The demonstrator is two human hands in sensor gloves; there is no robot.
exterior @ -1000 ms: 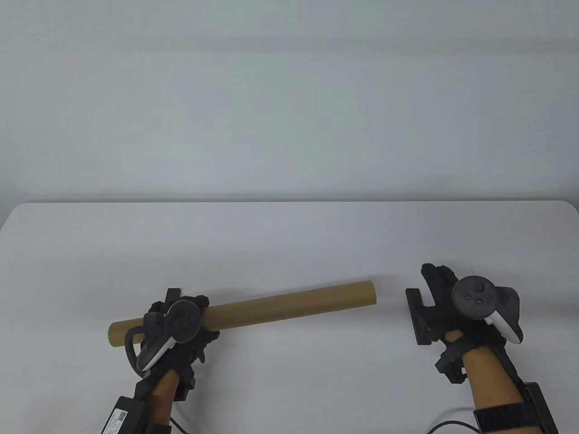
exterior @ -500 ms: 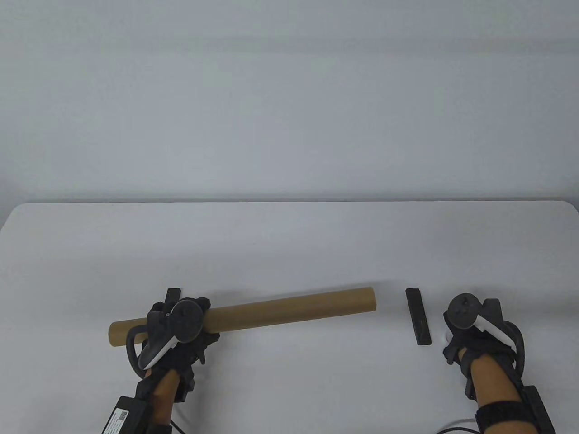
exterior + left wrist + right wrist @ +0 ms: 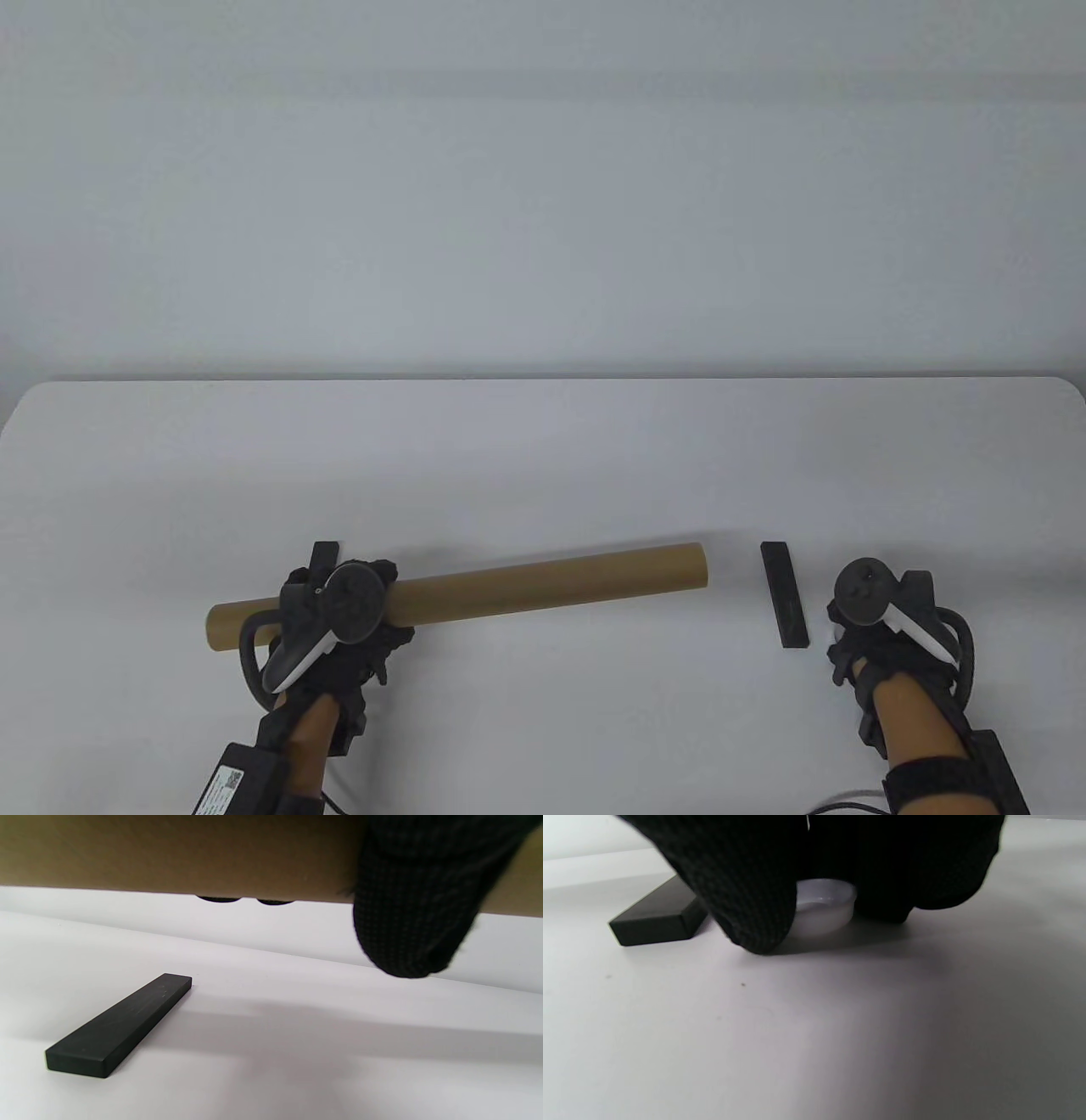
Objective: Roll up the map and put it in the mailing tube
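Judging by how things lie, the task looks nearly finished: no loose map shows anywhere on the surface [image 3: 543,458], so it is probably already inside the tube [image 3: 551,580], though the open end is not visible enough to confirm that. What seems left is capping.

One tube, lying at a slant near the front edge. The left hand [image 3: 335,611] grips it near its left end, fingers wrapped round the cardboard in the left wrist view.

Two black bars: one [image 3: 784,594] just right of the tube's right end, another [image 3: 322,556] poking out behind the left hand.

One small white cap [image 3: 821,906] on the surface. The right hand [image 3: 882,624] is curled over it, fingers on either side; whether they yet pinch it, I cannot tell.
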